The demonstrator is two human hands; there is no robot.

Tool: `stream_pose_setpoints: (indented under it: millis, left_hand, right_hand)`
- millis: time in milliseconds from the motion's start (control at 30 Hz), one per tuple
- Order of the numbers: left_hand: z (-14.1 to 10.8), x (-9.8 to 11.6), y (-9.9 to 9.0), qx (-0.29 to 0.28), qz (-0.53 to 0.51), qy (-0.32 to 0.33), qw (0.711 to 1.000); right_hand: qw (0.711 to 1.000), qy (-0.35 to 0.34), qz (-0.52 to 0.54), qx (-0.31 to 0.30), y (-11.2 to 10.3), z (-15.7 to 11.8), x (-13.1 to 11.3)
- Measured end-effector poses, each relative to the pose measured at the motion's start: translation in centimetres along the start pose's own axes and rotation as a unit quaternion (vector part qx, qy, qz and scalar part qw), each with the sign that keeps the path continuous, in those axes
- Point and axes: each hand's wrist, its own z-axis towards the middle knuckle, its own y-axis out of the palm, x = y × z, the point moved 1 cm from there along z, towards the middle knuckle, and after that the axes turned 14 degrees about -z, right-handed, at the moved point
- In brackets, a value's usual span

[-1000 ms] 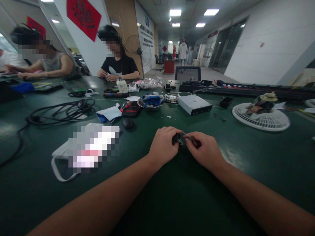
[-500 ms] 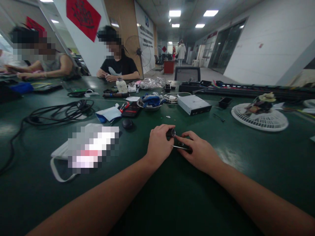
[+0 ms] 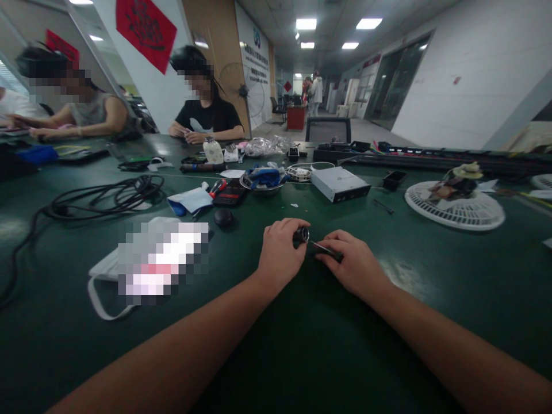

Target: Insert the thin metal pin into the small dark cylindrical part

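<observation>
My left hand [image 3: 282, 247] is closed around a short black cylinder [image 3: 303, 234], whose round, open-looking end with a shiny rim faces right. Most of the cylinder is hidden by the fingers. Just to the right, my right hand [image 3: 349, 259] pinches a slim tool with a dark handle and a thin metal shaft [image 3: 328, 251]. Its tip points left, close below the cylinder's rim; whether it touches, I cannot tell. Both hands are low over the dark green table [image 3: 276, 345].
A computer mouse [image 3: 223, 218], a face mask [image 3: 103, 267] and a coiled black cable [image 3: 107, 195] lie to the left. Ahead are a metal bowl with blue cloth [image 3: 265, 177] and a disc drive [image 3: 340, 183]. A white fan grille [image 3: 455, 213] lies right. Two people sit across at left.
The slim tool has swung round in my right hand, its tip rising toward the cylinder's rim. My right fingers have drawn back from the cylinder. The left hand has shifted slightly right.
</observation>
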Motion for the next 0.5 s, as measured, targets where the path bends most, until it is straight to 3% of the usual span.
stream_pose_setpoints:
  millis: [267,500]
  left_hand:
    - [-0.21,0.15,0.23,-0.062,0.010,0.048,0.997]
    - [-0.11,0.34,0.21,-0.080,0.002,0.052,0.995]
  right_hand:
    - [0.990,0.004,0.058,0.127,-0.31,-0.02,0.10]
    - [0.990,0.002,0.075,0.119,-0.51,0.10,-0.08]
